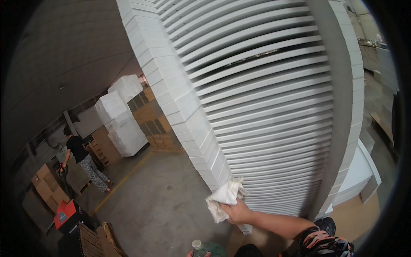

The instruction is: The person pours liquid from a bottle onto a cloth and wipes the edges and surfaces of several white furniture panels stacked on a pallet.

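Note:
A tall stack of white slatted panels (265, 98) rises in front of me, its boards piled with narrow gaps between them. My right hand (238, 213) grips a crumpled white cloth (223, 197) and presses it against the stack's lower left corner. At the bottom edge, the fingers of my left hand (208, 254) show around a clear greenish bottle (217, 249) with a white cap. Most of that hand is cut off by the frame.
Another person (81, 156) stands at the left, holding the handle of a red and black pallet truck (68, 214). Wrapped white stacks (122, 124) and cardboard boxes (156, 124) stand behind. More white panels (357, 175) lie at the right. A yellow line (122, 182) crosses the concrete floor.

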Tool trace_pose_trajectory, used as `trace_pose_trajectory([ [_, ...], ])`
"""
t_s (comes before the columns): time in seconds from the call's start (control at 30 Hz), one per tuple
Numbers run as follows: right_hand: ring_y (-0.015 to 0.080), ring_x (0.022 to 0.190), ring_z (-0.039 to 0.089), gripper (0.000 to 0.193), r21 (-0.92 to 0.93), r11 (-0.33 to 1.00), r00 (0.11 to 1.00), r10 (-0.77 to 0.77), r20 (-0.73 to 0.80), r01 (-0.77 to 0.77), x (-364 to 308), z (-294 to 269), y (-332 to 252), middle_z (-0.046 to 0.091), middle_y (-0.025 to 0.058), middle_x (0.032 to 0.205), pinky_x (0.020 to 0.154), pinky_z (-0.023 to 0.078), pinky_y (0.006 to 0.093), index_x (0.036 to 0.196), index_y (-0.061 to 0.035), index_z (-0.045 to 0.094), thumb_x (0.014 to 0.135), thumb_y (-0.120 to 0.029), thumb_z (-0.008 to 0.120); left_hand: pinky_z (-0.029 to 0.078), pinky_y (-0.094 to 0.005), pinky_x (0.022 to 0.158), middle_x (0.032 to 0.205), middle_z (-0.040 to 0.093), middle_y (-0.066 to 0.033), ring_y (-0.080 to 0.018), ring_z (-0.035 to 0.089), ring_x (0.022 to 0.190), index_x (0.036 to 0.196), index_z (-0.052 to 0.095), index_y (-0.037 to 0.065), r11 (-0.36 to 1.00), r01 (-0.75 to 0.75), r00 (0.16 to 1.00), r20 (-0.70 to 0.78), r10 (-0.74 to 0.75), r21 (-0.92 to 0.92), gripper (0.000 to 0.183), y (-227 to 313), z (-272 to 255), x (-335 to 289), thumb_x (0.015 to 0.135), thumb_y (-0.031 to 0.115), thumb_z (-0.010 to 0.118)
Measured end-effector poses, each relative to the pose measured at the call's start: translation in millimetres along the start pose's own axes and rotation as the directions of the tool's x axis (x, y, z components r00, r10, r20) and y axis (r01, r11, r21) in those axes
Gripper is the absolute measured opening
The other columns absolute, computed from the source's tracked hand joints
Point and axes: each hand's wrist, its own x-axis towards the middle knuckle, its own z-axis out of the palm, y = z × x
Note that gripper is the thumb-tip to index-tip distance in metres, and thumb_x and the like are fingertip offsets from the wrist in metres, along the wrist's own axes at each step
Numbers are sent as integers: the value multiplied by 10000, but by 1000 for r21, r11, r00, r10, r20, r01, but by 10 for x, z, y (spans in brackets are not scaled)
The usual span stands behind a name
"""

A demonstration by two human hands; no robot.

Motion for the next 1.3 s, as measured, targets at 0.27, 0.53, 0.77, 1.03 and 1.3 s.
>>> trace_pose_trajectory([
  [0.27, 462, 1457, 99, 879, 132, 990, 929, 3, -371, 49, 1722, -710, -35, 101, 231, 1594, 1186, 143, 490, 1543, -39, 150, 799, -111, 612, 535, -342, 809, 1012, 673, -94, -181, 625, 870, 1133, 633, -19, 994, 18, 987, -162, -1, 108, 506, 193, -63, -175, 664, -103, 805],
  [0.53, 361, 1487, 78, 765, 400, 771, 814, 573, -94, -496, -678, 524, -75, 119, 200, 1598, 1198, 126, 423, 1521, 2, 184, 925, -235, 601, 551, -381, 755, 1035, 657, -133, -202, 618, 888, 1130, 620, -42, 985, -160, 980, -107, 167, 71, 410, -131, -285, -184, 743, -66, 756],
  [0.77, 397, 1487, -30, 747, 233, 961, 951, 203, -234, -148, 540, 28, -100, 23, 208, 1610, 1183, 70, 511, 1528, 28, 144, 958, -296, 503, 539, -387, 782, 1072, 647, -138, -218, 612, 904, 1177, 597, -43, 988, -139, 986, -82, 144, 66, 444, 206, -75, -314, 756, -60, 735],
  [1.03, 330, 1482, 151, 841, 262, 844, 811, 528, -253, -468, -766, 764, -69, 196, 227, 1576, 1192, 167, 431, 1504, 11, 250, 837, -251, 689, 535, -373, 776, 999, 666, -119, -212, 620, 860, 1128, 610, -39, 969, -245, 965, -93, 245, 15, 413, 9, -215, -236, 737, -21, 743],
  [1.3, 346, 1123, 597, 595, 288, -98, 107, 777, 620, -953, -2196, 649, 119, 540, 181, 1345, 972, 483, 442, 1394, -43, 431, 931, -390, 570, 544, -395, 832, 1009, 645, -114, -233, 631, 892, 1111, 594, -24, 975, -194, 980, 24, 197, -109, 404, -65, -111, -190, 723, -8, 707],
])
